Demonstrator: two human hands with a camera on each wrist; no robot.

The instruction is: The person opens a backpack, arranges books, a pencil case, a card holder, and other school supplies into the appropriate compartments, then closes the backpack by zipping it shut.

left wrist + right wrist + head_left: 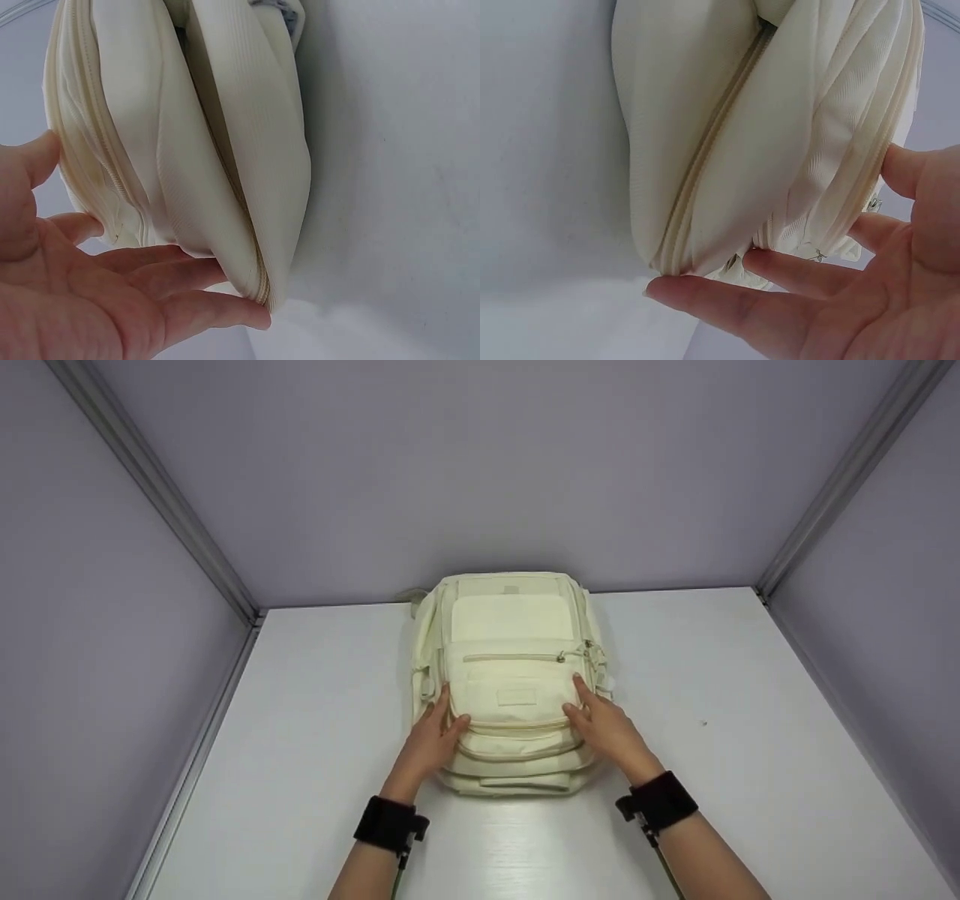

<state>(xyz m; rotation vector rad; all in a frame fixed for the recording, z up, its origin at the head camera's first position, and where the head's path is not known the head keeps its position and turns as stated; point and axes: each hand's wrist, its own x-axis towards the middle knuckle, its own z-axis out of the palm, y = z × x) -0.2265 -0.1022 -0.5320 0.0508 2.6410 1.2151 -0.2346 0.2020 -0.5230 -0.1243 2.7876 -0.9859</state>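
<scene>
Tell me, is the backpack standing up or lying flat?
Lying flat: the backpack rests on its back on the white table, front pockets facing up.

Cream backpack (511, 682) flat on table

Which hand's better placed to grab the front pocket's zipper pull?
Right, probably. The zipper pull sits at the right end of the front pocket zip on the backpack, just above the right hand. The left hand rests flat on the opposite side.
</scene>
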